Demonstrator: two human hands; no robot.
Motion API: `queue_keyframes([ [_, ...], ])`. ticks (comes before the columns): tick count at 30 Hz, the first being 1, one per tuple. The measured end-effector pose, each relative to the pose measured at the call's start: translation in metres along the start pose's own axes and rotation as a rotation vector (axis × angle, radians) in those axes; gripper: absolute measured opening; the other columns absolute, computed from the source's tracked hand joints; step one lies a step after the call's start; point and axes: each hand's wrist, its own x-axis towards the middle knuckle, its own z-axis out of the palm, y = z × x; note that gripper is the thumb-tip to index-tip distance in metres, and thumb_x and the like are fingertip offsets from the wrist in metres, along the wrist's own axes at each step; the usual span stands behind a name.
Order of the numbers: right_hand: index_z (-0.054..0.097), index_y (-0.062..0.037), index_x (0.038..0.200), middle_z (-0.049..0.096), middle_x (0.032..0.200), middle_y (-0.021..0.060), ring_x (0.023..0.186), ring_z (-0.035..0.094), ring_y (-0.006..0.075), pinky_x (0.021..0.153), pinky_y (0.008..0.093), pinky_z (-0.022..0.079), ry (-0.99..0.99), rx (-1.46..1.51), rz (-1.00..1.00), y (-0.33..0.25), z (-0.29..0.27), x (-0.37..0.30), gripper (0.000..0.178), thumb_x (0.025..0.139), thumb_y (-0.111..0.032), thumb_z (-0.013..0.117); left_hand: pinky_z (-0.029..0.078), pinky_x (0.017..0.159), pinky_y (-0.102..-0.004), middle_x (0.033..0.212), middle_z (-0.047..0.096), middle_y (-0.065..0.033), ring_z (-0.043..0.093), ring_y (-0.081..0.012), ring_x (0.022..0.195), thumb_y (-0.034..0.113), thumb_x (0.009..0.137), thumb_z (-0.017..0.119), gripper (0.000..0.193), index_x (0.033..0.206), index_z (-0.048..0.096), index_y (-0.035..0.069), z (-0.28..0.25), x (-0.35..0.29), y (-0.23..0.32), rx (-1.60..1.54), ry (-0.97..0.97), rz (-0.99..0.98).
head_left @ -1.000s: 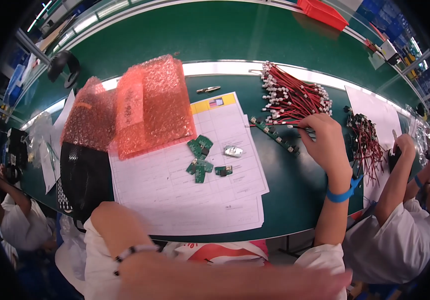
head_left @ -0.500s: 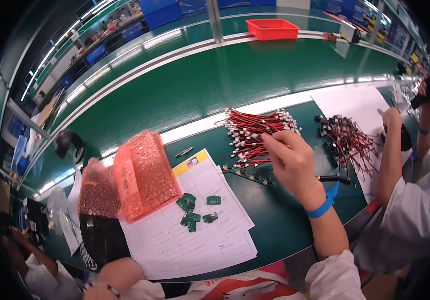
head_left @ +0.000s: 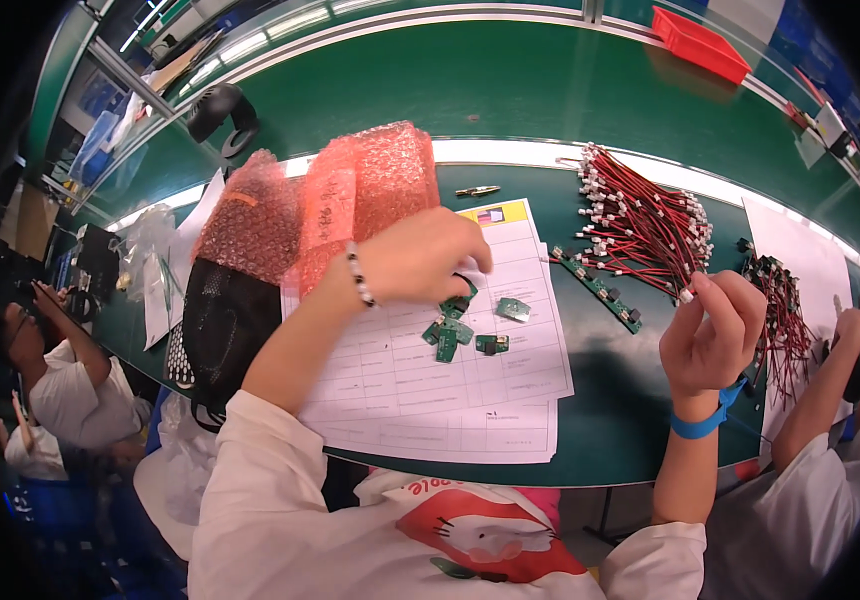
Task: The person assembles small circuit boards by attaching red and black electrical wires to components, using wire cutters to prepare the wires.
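Note:
My left hand [head_left: 420, 258], with a beaded bracelet at its wrist, bends over several small green circuit boards [head_left: 447, 338] on printed sheets [head_left: 390, 390]. Its fingers are closed on one circuit board [head_left: 460, 297], partly hidden beneath them. To the right, my right hand [head_left: 715, 330], wearing a blue wrist strap [head_left: 707, 412], pinches a red-and-black cable by its white connector [head_left: 687, 296]. That cable lies at the near edge of a pile of similar cables [head_left: 640, 215]. A long green board strip [head_left: 600, 290] rests between the two hands.
Pink bubble-wrap packs [head_left: 375, 180] and a black mesh item [head_left: 230, 320] lie left of the sheets. A pen-like metal tool [head_left: 478, 190] is beyond them. A wired-board pile [head_left: 780, 315] and a co-worker's hand [head_left: 852, 328] are at right. A red tray [head_left: 700, 45] stands far off.
My left hand has come from the lower edge up to the small circuit boards. My right hand has drawn nearer, to the pile's near edge. The view has shifted left.

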Motion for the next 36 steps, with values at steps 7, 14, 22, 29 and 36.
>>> queue_keyframes([
  [7,0.058,-0.0004,0.098,0.054,0.073,0.0068,0.052,0.045,0.0119,0.042,0.0201,0.035,-0.067,0.134,0.22,0.004,0.003,-0.005,0.032,0.069,0.013,0.056,0.045,0.066,-0.0313,0.076,0.06,-0.0082,0.058,-0.0222,0.073,0.006,0.062,0.068,0.015,0.076,0.062,0.001,0.011,0.012,0.004,-0.083,-0.215,-0.152],
  [14,0.058,0.0004,0.099,0.047,0.061,0.0036,0.042,0.036,0.0086,0.037,0.0229,0.025,-0.244,0.169,0.265,0.001,0.015,-0.006,0.031,0.07,0.012,0.056,0.044,0.073,-0.0334,0.092,0.058,-0.0073,0.056,-0.0229,0.082,0.008,0.065,0.068,0.015,0.078,0.064,0.002,0.011,0.004,-0.003,-0.017,-0.065,-0.048],
  [22,0.06,-0.0001,0.094,0.051,0.062,0.0068,0.046,0.046,0.0138,0.041,0.0247,0.035,-0.31,0.097,0.233,0.003,0.01,-0.004,0.026,0.07,0.009,0.06,0.044,0.073,-0.0337,0.093,0.056,-0.008,0.055,-0.0253,0.084,0.007,0.063,0.067,0.013,0.074,0.064,0.001,0.008,0.009,-0.003,-0.007,-0.186,-0.092],
  [29,0.058,0.0002,0.093,0.053,0.064,0.0091,0.051,0.051,0.0206,0.045,0.029,0.04,-0.296,0.19,0.269,0.003,0.019,-0.008,0.025,0.069,0.009,0.058,0.046,0.076,-0.0343,0.091,0.058,-0.0093,0.056,-0.0259,0.083,0.005,0.066,0.06,0.011,0.074,0.061,-0.002,0.014,0.001,-0.001,0.231,-0.065,-0.166],
  [36,0.058,-0.0004,0.095,0.05,0.062,0.0079,0.047,0.047,0.0172,0.042,0.0275,0.036,-0.309,0.188,0.302,0.003,0.021,-0.01,0.023,0.073,0.009,0.057,0.047,0.072,-0.0353,0.087,0.058,-0.0119,0.057,-0.0276,0.08,0.005,0.068,0.053,0.012,0.072,0.06,-0.003,0.021,0.008,0.003,0.326,-0.044,-0.23],
])
